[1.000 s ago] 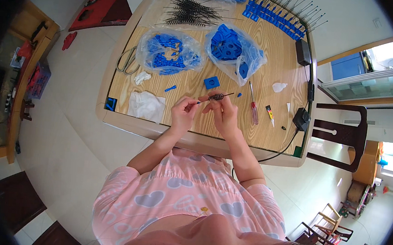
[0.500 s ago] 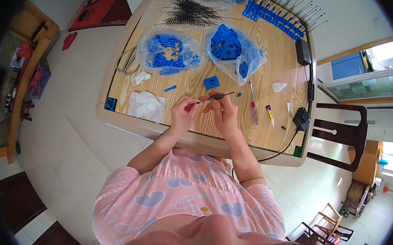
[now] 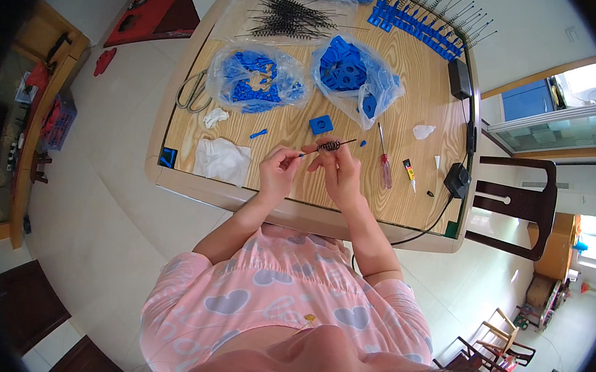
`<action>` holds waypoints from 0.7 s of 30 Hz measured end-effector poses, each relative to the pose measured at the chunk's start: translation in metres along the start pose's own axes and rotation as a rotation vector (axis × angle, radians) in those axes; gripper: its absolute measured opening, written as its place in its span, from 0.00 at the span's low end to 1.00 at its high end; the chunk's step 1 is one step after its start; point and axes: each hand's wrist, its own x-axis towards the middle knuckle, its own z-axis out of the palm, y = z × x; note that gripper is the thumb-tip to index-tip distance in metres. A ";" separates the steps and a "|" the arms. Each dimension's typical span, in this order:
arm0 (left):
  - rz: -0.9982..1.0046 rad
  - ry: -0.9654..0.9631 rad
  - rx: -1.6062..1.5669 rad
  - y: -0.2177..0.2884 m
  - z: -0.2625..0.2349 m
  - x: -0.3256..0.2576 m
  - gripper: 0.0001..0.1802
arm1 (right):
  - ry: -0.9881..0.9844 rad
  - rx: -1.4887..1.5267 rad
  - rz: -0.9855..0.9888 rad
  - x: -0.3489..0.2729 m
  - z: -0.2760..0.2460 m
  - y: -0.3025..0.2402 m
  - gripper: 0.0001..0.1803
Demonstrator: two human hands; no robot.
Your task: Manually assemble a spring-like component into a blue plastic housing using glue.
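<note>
Over the table's near edge, my right hand (image 3: 341, 175) grips a black coil spring (image 3: 329, 146) with a straight wire end sticking out to the right. My left hand (image 3: 279, 172) pinches the spring's other end, where a small blue tip shows at the fingers. Just beyond the hands lies a square blue plastic block (image 3: 321, 124) with a round recess. To its left is a small blue rod-shaped piece (image 3: 259, 133); a tiny blue cap (image 3: 363, 143) lies right of the spring. A screwdriver (image 3: 385, 164) with a clear reddish handle and a glue tube (image 3: 409, 174) lie farther right.
Bags of blue parts (image 3: 260, 80) and blue blocks (image 3: 351, 69) stand mid-table, with black springs (image 3: 289, 18) behind. Assembled blue pieces with springs (image 3: 419, 32) line the far right. Scissors (image 3: 194, 94) and a white cloth (image 3: 222, 161) lie left; a black adapter (image 3: 458, 180) sits right.
</note>
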 end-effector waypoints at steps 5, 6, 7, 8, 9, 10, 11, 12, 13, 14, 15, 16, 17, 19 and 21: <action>-0.006 0.010 -0.021 -0.007 0.001 -0.001 0.02 | 0.005 -0.004 -0.015 0.000 0.000 0.000 0.05; -0.010 0.008 -0.025 -0.007 0.001 -0.001 0.02 | 0.005 -0.005 -0.014 0.000 0.000 -0.001 0.05; -0.014 0.006 -0.029 -0.007 0.001 -0.001 0.02 | 0.006 -0.001 -0.015 0.000 0.000 -0.001 0.05; -0.014 0.005 -0.029 -0.007 0.001 -0.001 0.02 | 0.007 0.002 -0.015 0.000 0.000 -0.001 0.05; -0.028 -0.001 -0.027 -0.005 0.001 -0.001 0.02 | 0.007 0.002 -0.015 -0.001 0.000 -0.001 0.05; -0.043 -0.008 -0.025 -0.004 0.001 -0.001 0.02 | 0.004 0.000 -0.012 -0.001 0.000 -0.001 0.05; -0.042 -0.009 -0.025 -0.003 0.001 -0.001 0.02 | 0.000 -0.002 -0.008 -0.001 0.000 -0.001 0.05; -0.042 -0.008 -0.033 -0.003 0.001 -0.001 0.02 | -0.001 -0.002 -0.008 -0.002 0.000 -0.002 0.05; -0.041 -0.008 -0.041 -0.003 0.000 -0.001 0.01 | -0.018 -0.018 -0.003 -0.002 -0.001 -0.005 0.07; -0.041 -0.007 -0.041 -0.003 0.000 -0.002 0.01 | -0.035 -0.033 0.003 -0.003 -0.001 -0.007 0.08; -0.023 0.000 -0.042 -0.003 0.000 -0.001 0.02 | -0.035 -0.034 0.001 -0.004 0.000 -0.006 0.08; -0.005 0.006 -0.043 -0.003 0.001 -0.001 0.02 | -0.005 -0.035 -0.033 -0.004 0.001 -0.003 0.08; -0.003 0.006 -0.043 -0.002 0.001 0.000 0.02 | 0.024 -0.036 -0.068 -0.004 0.002 -0.001 0.07; 0.001 0.025 -0.042 -0.002 0.001 -0.001 0.02 | 0.026 -0.082 -0.092 -0.003 0.001 -0.002 0.07; -0.001 0.022 -0.054 -0.003 0.000 0.000 0.02 | 0.032 -0.128 -0.115 -0.001 0.001 -0.002 0.07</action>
